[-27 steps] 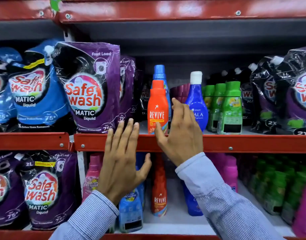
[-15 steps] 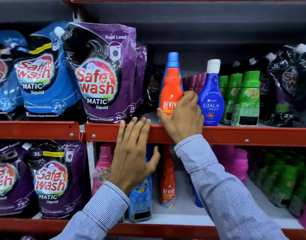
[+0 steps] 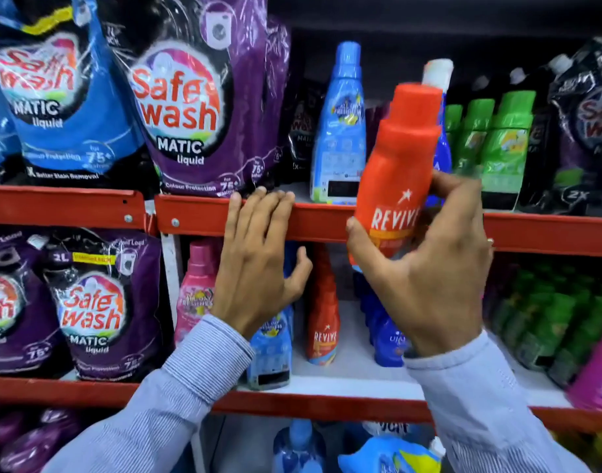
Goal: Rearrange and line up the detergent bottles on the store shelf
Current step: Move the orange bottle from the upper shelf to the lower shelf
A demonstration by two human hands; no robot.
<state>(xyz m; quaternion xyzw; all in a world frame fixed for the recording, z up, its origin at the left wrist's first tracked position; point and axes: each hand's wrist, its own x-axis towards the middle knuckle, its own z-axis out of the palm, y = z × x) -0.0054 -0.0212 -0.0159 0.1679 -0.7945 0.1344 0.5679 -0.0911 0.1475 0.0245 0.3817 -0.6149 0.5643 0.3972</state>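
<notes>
1. Orange Revive bottle (image 3: 395, 172): lifted clear of the upper shelf (image 3: 88, 208), tilted with the cap leaning right, held in front of the red shelf edge.
2. Right hand (image 3: 425, 264): wrapped around the lower body of the orange bottle, thumb on the left side, fingers on the right.
3. Left hand (image 3: 255, 264): holding nothing, fingers spread flat against the shelf edge.
4. Light blue bottle (image 3: 340, 131): upright on the upper shelf, just left of the lifted one; a dark blue bottle with a white cap (image 3: 437, 76) partly hidden behind it.
5. Matching Revive bottle (image 3: 323, 322): on the lower shelf; likely home row, judging by the label.
6. Handling note: grip low, bring upright before setting down, label forward, flush with neighbours.
</notes>
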